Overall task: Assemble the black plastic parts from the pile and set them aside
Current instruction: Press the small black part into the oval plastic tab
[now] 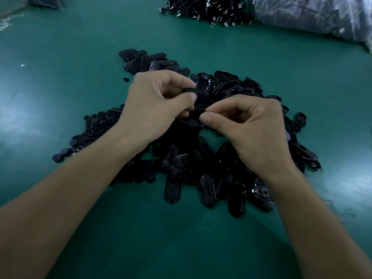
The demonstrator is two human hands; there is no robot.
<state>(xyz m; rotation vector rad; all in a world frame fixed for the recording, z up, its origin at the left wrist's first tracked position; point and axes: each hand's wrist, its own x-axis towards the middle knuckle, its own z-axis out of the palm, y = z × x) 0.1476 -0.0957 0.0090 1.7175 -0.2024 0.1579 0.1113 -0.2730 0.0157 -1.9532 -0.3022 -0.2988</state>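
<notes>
While both hands hang over the middle of the pile (201,174), the left hand (161,101) pinches a black part (202,85) between its thumb and its curled fingers. That part is long and flat, and it sticks up and away from the person, just above the heap. The right hand (253,125) is close beside it, a little nearer and to the right. Its fingers are curled in, and its thumb and first finger are pressed tip to tip. It is too dark there to tell if a small piece sits between them.

The pile is big and black and lies on a green table (80,57). Long oval parts lie at its near edge, and small round pieces (90,125) spread out on its left side. A small bunch of long parts (145,59) lies at the far left end of the pile, touching it.

Far away, at the top, there is another heap of black bits with shiny ends (205,11). A big see-through bag (314,15) sits to the right of that heap
</notes>
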